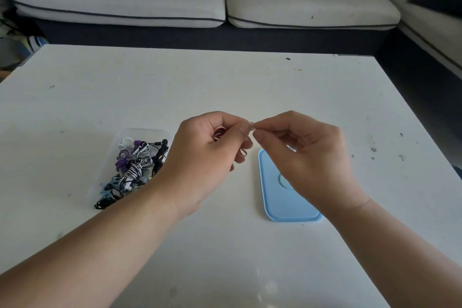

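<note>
Pinching the pale tip of a pink earphone cord (242, 153), the right hand (307, 155) meets the left hand (205, 157), which grips its coils above the white table (225, 82); the tip points right.

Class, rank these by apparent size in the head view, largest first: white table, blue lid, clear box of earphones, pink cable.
1. white table
2. clear box and blue lid: look alike, each partly covered, so tied
3. pink cable, mostly hidden in the left hand
</note>
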{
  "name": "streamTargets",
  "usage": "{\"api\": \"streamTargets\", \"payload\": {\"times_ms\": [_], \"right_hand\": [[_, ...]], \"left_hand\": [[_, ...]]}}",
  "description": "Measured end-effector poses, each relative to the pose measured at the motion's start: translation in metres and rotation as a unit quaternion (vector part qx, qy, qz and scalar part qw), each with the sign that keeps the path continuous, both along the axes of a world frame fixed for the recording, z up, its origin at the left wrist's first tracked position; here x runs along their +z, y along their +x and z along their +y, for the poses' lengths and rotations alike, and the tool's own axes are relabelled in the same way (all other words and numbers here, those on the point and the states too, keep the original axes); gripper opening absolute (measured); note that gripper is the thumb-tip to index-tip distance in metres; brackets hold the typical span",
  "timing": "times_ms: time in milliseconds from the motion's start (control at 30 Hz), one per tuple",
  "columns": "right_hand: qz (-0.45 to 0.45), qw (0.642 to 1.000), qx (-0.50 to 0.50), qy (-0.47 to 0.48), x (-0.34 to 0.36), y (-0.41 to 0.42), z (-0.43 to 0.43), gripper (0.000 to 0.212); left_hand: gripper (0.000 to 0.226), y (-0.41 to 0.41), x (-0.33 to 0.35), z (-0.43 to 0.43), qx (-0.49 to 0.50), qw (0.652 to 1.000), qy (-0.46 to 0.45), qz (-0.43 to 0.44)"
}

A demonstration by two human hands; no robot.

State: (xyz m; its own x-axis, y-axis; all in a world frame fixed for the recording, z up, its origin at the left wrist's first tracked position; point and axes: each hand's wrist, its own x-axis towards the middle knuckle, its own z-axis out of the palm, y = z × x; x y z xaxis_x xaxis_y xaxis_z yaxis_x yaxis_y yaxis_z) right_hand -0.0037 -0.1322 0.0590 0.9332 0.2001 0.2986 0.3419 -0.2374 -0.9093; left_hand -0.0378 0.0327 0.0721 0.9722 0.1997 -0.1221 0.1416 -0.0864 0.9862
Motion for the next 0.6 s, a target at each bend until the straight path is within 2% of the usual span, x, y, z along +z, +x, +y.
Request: {"api": "streamTargets", "payload": {"times_ms": [100,267,367,500,600], "right_hand": [[0.113,0.99,0.02,0.081,0.003,0.002,-0.002,0.011],[0.192,0.965,0.031,0.175,0.004,0.006,-0.002,0.006],[0.218,0.956,0.048,0.191,0.003,0.009,-0.004,0.006],[0.244,0.949,0.084,0.183,0.0,0.009,-0.004,0.022],[0.299,0.925,0.119,0.2,0.0,0.012,-0.005,0.021]], "left_hand": [[0.02,0.001,0.0,0.001,-0.006,1.0,0.019,-0.009],[0.019,0.001,-0.002,0.003,-0.013,0.999,0.028,-0.024],[0.017,0.001,-0.003,0.004,-0.021,0.998,0.035,-0.036],[0.014,0.001,-0.004,0.003,-0.035,0.997,0.048,-0.048],[0.014,0.0,-0.005,0.003,-0.041,0.996,0.053,-0.054]]}}
